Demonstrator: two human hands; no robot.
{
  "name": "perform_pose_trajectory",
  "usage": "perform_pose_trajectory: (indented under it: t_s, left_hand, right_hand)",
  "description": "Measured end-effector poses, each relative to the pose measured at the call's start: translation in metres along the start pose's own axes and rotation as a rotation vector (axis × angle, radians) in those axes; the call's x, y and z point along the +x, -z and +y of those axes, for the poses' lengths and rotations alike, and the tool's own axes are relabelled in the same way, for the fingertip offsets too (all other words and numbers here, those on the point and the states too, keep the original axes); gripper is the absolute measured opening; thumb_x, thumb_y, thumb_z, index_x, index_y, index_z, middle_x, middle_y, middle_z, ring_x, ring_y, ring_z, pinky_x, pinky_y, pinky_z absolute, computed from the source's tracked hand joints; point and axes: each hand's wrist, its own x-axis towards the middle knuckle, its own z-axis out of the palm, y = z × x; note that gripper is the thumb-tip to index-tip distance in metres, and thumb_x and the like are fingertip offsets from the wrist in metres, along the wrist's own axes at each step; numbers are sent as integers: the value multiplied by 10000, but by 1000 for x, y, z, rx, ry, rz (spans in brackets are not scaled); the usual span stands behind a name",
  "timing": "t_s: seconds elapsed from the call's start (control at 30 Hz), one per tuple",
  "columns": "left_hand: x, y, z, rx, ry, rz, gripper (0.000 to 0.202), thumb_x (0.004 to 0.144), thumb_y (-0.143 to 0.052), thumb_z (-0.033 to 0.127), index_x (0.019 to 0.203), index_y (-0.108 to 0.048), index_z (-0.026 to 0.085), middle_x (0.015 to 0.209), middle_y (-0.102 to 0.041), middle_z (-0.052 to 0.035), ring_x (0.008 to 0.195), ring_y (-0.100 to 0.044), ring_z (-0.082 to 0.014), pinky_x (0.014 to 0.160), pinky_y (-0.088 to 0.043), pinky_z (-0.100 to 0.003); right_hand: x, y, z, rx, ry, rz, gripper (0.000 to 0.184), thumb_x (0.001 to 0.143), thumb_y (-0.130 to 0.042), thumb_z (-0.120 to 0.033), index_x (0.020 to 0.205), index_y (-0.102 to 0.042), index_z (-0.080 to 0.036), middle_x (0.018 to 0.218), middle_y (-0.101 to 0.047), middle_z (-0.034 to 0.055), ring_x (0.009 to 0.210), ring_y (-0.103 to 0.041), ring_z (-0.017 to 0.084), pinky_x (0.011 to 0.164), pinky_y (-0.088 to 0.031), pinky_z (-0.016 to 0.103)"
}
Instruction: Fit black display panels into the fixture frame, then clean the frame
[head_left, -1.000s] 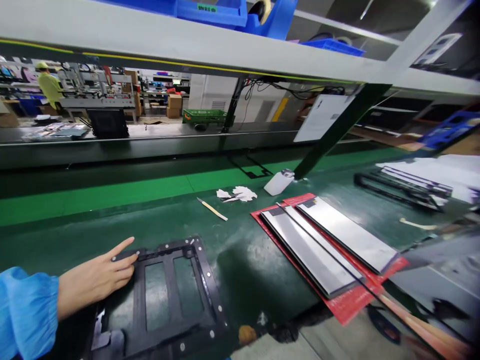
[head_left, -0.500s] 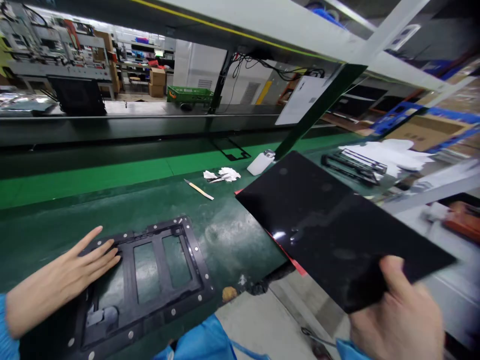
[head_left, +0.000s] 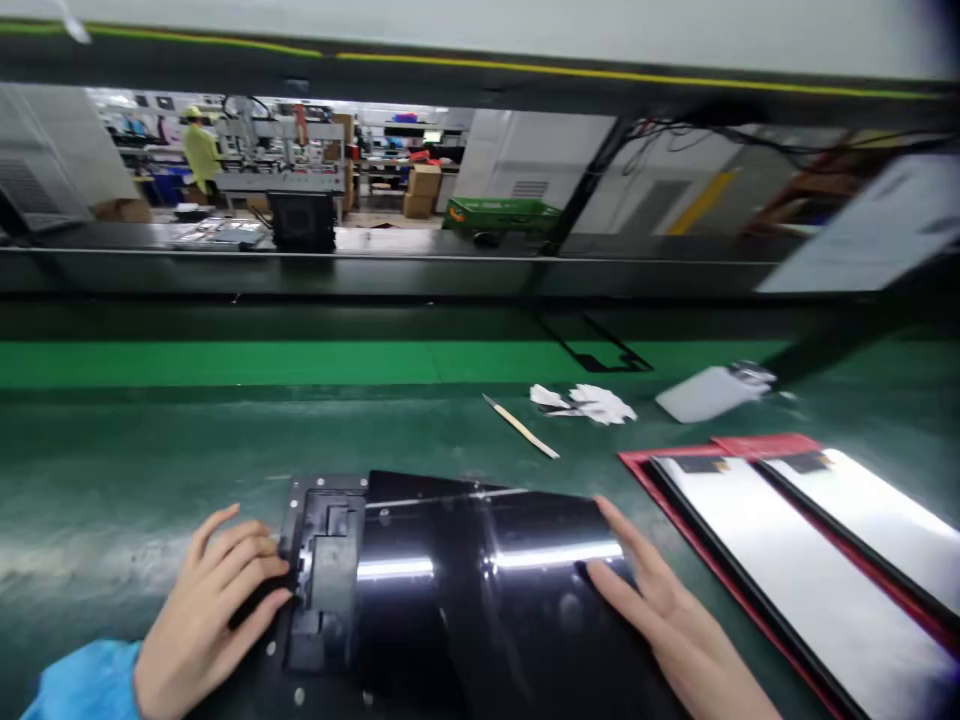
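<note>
Black panel (head_left: 480,590) covers the frame (head_left: 324,560); left hand (head_left: 217,605) spread at its nine o'clock, right hand (head_left: 667,620) flat at three.

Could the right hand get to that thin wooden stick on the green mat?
Probably yes. The right hand lies open on the black panel, and the stick lies just beyond the panel's far edge, with only bare green mat between.

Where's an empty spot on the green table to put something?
The biggest bare patch of green mat lies beyond the left hand and black frame, left of the wooden stick. The right side is crowded: paper scraps, white bottle, silver panels on a red sheet, close beside the right hand.
</note>
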Motion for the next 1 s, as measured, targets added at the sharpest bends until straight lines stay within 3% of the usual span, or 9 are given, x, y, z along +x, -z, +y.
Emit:
perform_pose_trajectory:
  t_s: [0.1, 0.3, 1.0]
  left_hand:
    - [0, -11, 11, -63, 81, 79, 170, 890, -581, 253, 1057, -612, 254, 1095, -663, -9, 1165, -530, -216, 1132, -237, -471]
    - [-1, -23, 14, -86, 64, 23, 480, 915, -518, 360, 1372, -439, 237, 1358, -543, -64, 1334, -390, -279, 1145, -147, -536]
    - [-2, -33, 8, -129, 115, 18, 485, 898, -528, 312, 1369, -444, 229, 1378, -526, -61, 1356, -371, -283, 1125, -157, -545]
  right_hand:
    - [14, -26, 10, -70, 64, -158, 718, 804, -638, -587, 1422, -450, -274, 1446, -421, 34, 1345, -327, 305, 1081, -355, 406]
    - [26, -55, 18, -98, 77, -246, 681, 820, -620, -568, 1414, -465, -273, 1431, -442, 37, 1342, -335, 299, 1065, -385, 399]
    - [39, -69, 35, -141, 73, -281, 667, 838, -612, -554, 1426, -444, -289, 1453, -410, 19, 1353, -309, 292, 1060, -393, 383]
